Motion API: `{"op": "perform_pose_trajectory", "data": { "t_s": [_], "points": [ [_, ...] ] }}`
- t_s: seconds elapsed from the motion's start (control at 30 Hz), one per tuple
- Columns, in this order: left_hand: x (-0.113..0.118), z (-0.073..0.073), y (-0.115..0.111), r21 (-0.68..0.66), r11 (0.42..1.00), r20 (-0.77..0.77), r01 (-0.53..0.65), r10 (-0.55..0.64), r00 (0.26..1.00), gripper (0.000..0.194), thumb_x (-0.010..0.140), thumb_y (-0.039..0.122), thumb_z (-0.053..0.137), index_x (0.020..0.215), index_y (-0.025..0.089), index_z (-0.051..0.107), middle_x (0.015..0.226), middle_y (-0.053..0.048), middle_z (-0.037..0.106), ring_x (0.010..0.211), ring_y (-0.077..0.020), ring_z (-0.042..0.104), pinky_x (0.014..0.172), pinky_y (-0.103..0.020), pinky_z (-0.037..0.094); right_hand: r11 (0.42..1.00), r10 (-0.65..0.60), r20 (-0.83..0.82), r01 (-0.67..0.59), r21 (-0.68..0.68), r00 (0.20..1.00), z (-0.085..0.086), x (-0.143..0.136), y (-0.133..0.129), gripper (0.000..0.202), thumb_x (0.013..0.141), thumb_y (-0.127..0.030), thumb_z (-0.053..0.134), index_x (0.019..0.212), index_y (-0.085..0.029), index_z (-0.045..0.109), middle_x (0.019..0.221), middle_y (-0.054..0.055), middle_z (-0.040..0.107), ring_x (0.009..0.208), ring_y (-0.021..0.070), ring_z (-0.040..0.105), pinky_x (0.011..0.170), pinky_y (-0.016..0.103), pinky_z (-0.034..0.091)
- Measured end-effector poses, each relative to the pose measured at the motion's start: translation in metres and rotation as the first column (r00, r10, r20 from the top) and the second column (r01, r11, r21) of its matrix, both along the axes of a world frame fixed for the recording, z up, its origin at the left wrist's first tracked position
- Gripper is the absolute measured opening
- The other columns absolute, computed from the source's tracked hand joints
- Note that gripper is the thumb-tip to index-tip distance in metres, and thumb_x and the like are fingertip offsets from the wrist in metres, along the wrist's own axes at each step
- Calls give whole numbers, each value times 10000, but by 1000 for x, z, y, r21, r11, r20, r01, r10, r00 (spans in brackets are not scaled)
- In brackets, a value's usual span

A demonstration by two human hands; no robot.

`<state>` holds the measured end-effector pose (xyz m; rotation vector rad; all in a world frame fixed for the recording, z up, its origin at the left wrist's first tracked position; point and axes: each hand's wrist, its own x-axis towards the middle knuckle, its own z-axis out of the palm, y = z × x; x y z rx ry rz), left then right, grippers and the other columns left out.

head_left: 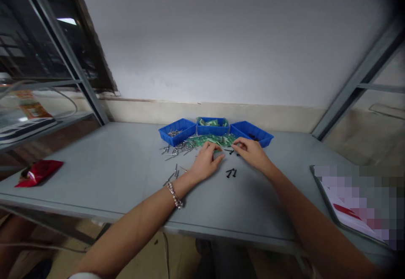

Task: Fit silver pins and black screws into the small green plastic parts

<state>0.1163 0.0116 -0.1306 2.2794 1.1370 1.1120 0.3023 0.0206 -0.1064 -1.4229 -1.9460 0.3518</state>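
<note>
My left hand (206, 162) is over the table, its thumb and fingers curled round what looks like a small clear plastic bag (219, 153), partly hidden. My right hand (252, 152) faces it with thumb and fingertips pinched together; whatever is between them is too small to make out. Just behind both hands lies a heap of green-printed plastic bags (207, 140). Silver metal pins (182, 147) are scattered left of the heap. Several black screws (231, 173) lie in front of my right hand, with others close to its fingertips.
Three blue bins stand behind: the left bin (163, 135) holds silver pins, the middle bin (212, 130) green bags, the right bin (264, 140) dark pieces. A red packet (39, 173) lies far left. A flat tray-like object (343, 213) sits right. Metal uprights flank the table.
</note>
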Motion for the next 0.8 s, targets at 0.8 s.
{"op": "perform_pose_trajectory", "data": {
  "t_s": [0.8],
  "points": [
    [-1, -2, -4, 19, 991, -176, 132, -126, 976, 139, 778, 154, 472, 901, 184, 531, 991, -58, 451, 802, -158, 495, 678, -299, 458, 724, -689, 113, 676, 135, 716, -8, 44, 13, 352, 807, -433, 445, 964, -201, 658, 768, 112, 643, 695, 244, 568, 551, 319, 349]
  ]
}}
